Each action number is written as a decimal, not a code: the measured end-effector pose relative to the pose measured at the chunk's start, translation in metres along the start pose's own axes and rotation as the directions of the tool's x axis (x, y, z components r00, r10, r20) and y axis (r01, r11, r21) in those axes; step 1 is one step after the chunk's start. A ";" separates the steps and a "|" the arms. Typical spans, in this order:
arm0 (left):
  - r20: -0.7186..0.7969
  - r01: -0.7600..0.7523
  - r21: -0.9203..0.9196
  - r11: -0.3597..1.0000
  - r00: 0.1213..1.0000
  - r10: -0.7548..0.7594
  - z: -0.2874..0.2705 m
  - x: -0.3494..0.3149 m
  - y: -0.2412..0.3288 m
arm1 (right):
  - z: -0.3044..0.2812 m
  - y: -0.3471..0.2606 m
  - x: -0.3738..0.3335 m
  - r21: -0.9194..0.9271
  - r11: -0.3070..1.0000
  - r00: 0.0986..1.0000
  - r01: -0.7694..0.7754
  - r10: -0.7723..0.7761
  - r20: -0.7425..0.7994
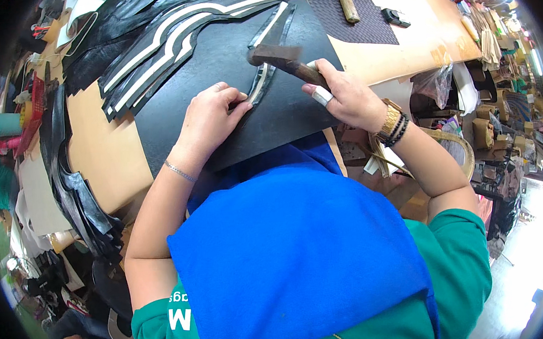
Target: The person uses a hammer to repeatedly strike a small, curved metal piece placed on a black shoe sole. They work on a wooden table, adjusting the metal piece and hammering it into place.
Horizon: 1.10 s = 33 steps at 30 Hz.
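My left hand (pixel 216 113) pinches the near end of a curved black strip (pixel 259 85) with a pale band along it, between thumb and fingers. The strip lies on a smooth black board (pixel 302 114), its far part angled up toward the back. In my right hand (pixel 348 95) is a hammer (pixel 279 57), gripped by its wooden handle. Its dark metal head hangs over the middle of the strip and hides part of it; whether it touches cannot be made out. White tape wraps a digit of my right hand.
Several black pieces with white bands (pixel 172 53) lie fanned on the board's left. A second hammer (pixel 345 0) rests on a dark textured mat (pixel 371 17) beside a small black object (pixel 395 17). Black leather pieces (pixel 74 177) drape over the table's left edge. A clear plastic bag (pixel 434 85) hangs at right.
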<state>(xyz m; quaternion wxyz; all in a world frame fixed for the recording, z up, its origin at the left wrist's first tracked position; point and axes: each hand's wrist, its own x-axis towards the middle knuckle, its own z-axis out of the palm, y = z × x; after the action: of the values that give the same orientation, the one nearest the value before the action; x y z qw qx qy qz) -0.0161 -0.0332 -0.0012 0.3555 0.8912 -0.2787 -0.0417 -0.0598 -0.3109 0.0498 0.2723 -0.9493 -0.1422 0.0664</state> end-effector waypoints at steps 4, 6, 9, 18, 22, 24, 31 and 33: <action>-0.008 -0.008 -0.053 0.999 1.000 0.007 0.002 0.003 -0.003 | 0.001 -0.002 -0.004 -0.032 0.995 0.981 -0.098 0.102 0.166; -0.006 0.024 -0.057 0.998 1.000 -0.025 0.005 0.009 0.001 | 0.002 0.001 -0.008 0.057 0.998 0.999 0.007 -0.010 0.040; -0.061 -0.001 -0.054 0.999 0.998 -0.002 0.021 0.024 0.008 | 0.007 0.019 -0.015 0.082 0.996 0.997 -0.020 0.014 0.075; -0.015 0.003 -0.069 0.998 1.000 -0.004 0.015 0.018 0.009 | 0.005 0.007 -0.023 -0.001 0.992 0.987 -0.125 0.124 0.103; -0.017 -0.057 0.032 0.998 0.998 0.058 0.014 0.018 0.009 | 0.003 0.005 -0.019 0.000 1.000 0.999 -0.032 0.032 0.010; -0.036 -0.071 0.034 0.997 0.997 0.072 0.014 0.018 0.010 | 0.010 0.007 -0.019 0.057 0.998 1.000 -0.016 0.017 -0.006; 0.085 0.073 0.010 0.997 0.994 -0.074 -0.007 0.012 0.008 | -0.001 0.002 -0.012 -0.027 0.988 0.979 -0.151 0.153 0.134; 0.069 -0.015 0.085 0.996 0.998 0.009 -0.006 0.010 0.008 | 0.001 -0.006 -0.016 0.027 0.995 0.994 -0.093 0.091 0.060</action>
<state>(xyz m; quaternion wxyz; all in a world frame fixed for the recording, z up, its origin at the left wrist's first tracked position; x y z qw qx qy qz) -0.0098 -0.0390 0.0096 0.3073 0.9020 -0.2976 -0.0584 -0.0762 -0.3108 0.0531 0.2786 -0.9484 -0.1052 0.1086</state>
